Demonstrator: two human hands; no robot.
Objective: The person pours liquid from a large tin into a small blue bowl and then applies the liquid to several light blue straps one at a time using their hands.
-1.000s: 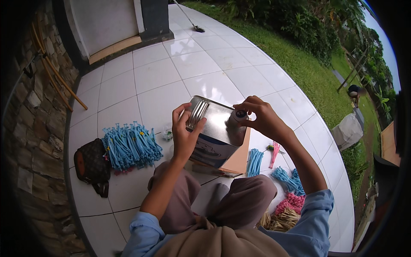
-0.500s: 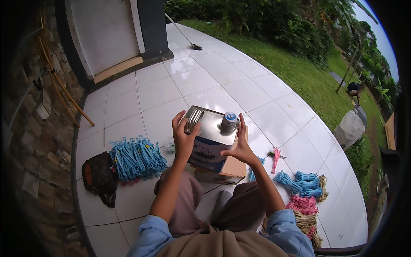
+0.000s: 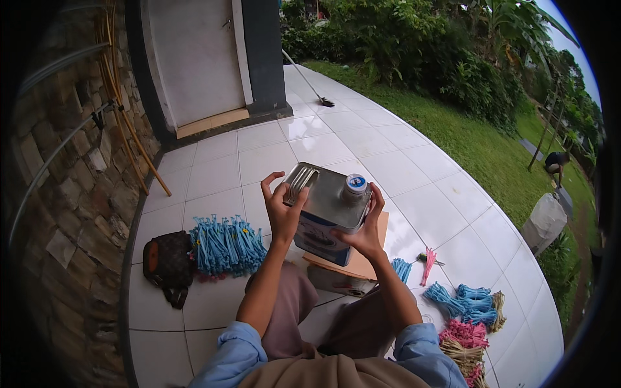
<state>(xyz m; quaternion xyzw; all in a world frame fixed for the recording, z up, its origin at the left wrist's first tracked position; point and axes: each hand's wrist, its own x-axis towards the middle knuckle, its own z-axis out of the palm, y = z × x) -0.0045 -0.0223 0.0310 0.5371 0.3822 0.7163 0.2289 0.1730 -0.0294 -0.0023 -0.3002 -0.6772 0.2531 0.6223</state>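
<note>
- Holding a metal can up at the centre of the frame, the person grips it between both hands above the lap.
- Left hand presses the can's left side, fingers spread and partly open near the folded handle.
- Right hand wraps the right side, fingers clasping just below the blue cap.
- Judged step: steadying the can, cap on; opening it likely calls for one hand twisting the cap.
- Blue bundles lie at lower left on the tiled floor.
</note>
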